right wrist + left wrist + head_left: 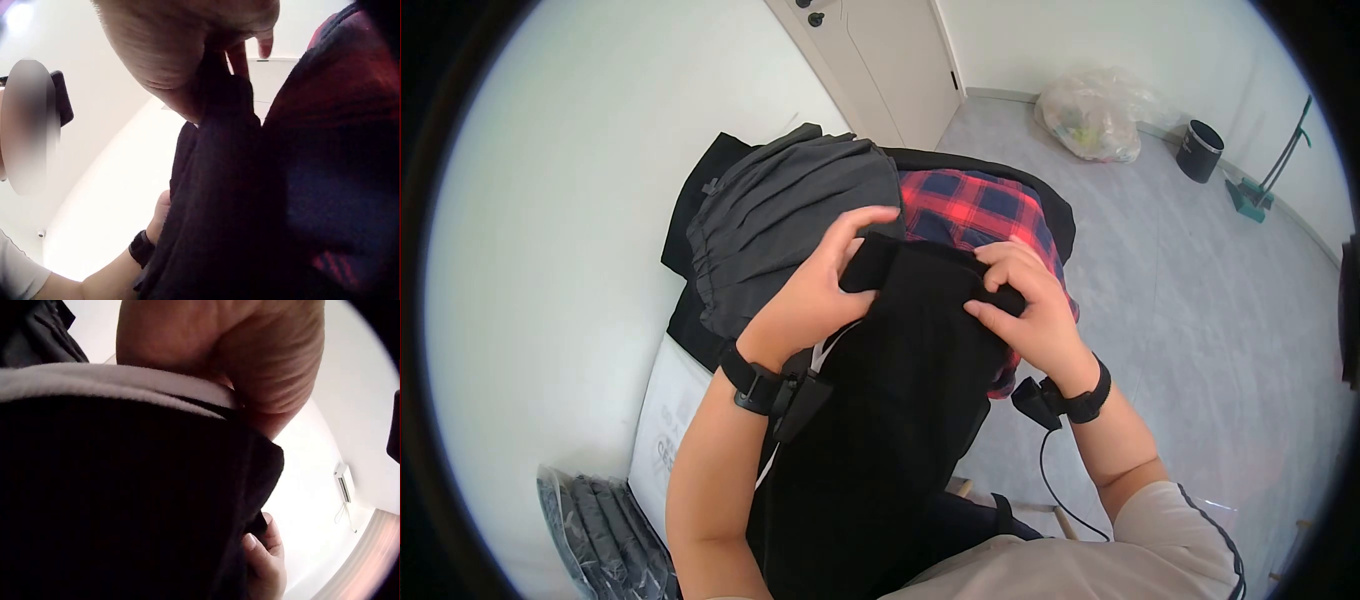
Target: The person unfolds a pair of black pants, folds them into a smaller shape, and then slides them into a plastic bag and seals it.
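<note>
Your left hand (820,295) grips the top edge of a black garment (900,400): the fingers curl over the hem and the thumb lies against the cloth. Your right hand (1032,312) pinches the same edge just beside it, with the fingers bent round a fold. In the left wrist view a pale strip (112,384) runs along the garment just below your palm. The garment hangs from both hands in front of your body and covers the lower middle of the head view.

Directly behind the garment lies a pile of clothes:
- a grey pleated skirt (790,220), behind your left hand;
- a red and navy plaid shirt (980,210), behind your right hand;
- a further black cloth (700,190) under both.

Containers:
- A clear packet (600,540) at your lower left holds dark folded fabric.
- A white mailer bag (665,420) beside it carries faint grey print, too small to read.
- A clear plastic bag (1090,115) on the grey floor (1200,300) by the far wall holds mixed items that cannot be told apart.
- A black bin (1200,150) stands near it; its contents are hidden.

A green-handled tool (1260,190) leans at the wall beside the bin. A white door (890,60) stands beyond the pile.
</note>
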Demonstrator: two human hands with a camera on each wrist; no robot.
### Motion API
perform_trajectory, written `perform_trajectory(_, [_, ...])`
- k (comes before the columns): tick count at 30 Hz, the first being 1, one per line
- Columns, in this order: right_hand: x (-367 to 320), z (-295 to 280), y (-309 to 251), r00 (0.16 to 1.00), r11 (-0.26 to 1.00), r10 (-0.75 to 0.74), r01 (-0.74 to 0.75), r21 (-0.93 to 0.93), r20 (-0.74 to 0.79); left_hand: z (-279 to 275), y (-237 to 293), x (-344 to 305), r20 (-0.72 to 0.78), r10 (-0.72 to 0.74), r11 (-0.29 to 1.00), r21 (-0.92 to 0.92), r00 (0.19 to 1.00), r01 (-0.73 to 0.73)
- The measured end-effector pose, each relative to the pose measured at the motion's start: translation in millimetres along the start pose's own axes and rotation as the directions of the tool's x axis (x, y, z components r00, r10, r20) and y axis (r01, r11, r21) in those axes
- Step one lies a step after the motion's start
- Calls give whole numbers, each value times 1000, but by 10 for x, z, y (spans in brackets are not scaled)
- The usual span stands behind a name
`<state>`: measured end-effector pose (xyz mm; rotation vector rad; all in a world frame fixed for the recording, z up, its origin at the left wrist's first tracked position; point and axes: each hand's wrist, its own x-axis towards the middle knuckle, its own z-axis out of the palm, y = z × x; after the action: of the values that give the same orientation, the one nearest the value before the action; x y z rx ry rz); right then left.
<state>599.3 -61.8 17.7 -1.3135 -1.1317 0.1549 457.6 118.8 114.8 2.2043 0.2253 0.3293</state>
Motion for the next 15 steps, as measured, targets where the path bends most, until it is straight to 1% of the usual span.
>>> perform_trajectory(1, [-11, -40, -13, 994, 988, -99, 104, -114, 43, -4, 53, 2, -25, 101, 992, 72, 995, -99])
perform_trajectory(2, [-19, -76, -30, 977, 953, -192, 209, -221, 96, -30, 91, 4, 80, 132, 985, 97, 988, -140])
perform_trajectory(3, [-15, -104, -51, 977, 953, -191, 208, -221, 98, -60, 137, -2, 131, 145, 981, 107, 981, -159])
perform_trajectory(4, [-11, -132, -75, 964, 921, -238, 263, -286, 122, -90, 183, -8, 182, 157, 977, 115, 971, -180])
perform_trajectory(5, [-8, -163, -101, 948, 882, -282, 317, -348, 149, -124, 240, -19, 214, -15, 981, 193, 977, -28])
perform_trajectory(6, [-11, -201, -132, 948, 883, -280, 316, -347, 151, -154, 267, -29, 231, -187, 954, 275, 955, 120])
perform_trajectory(7, [-17, -242, -170, 925, 852, -346, 381, -358, 159, -190, 260, -25, 231, -188, 954, 274, 955, 122])
perform_trajectory(8, [-10, -274, -211, 896, 817, -411, 444, -367, 170, -234, 251, -7, 207, -117, 951, 306, 971, 49])
perform_trajectory(9, [9, -298, -266, 895, 818, -411, 445, -365, 172, -265, 251, 20, 187, -45, 940, 340, 981, -22])
perform_trajectory(10, [32, -318, -322, 889, 810, -429, 458, -367, 161, -270, 272, 51, 185, -46, 941, 339, 982, -20])
perform_trajectory(12, [74, -303, -326, 882, 803, -445, 469, -366, 154, -246, 331, 126, 61, -73, 934, 354, 995, 47])
perform_trajectory(13, [120, -277, -279, 925, 838, -363, 377, -395, 114, -210, 242, 168, 36, 1, 954, 299, 999, -11])
perform_trajectory(14, [164, -246, -225, 958, 863, -278, 284, -418, 75, -161, 140, 185, 28, -4, 956, 294, 1000, -4])
perform_trajectory(15, [193, -197, -151, 984, 898, -170, 180, -402, 61, -114, 36, 190, -74, -41, 968, 244, 996, 58])
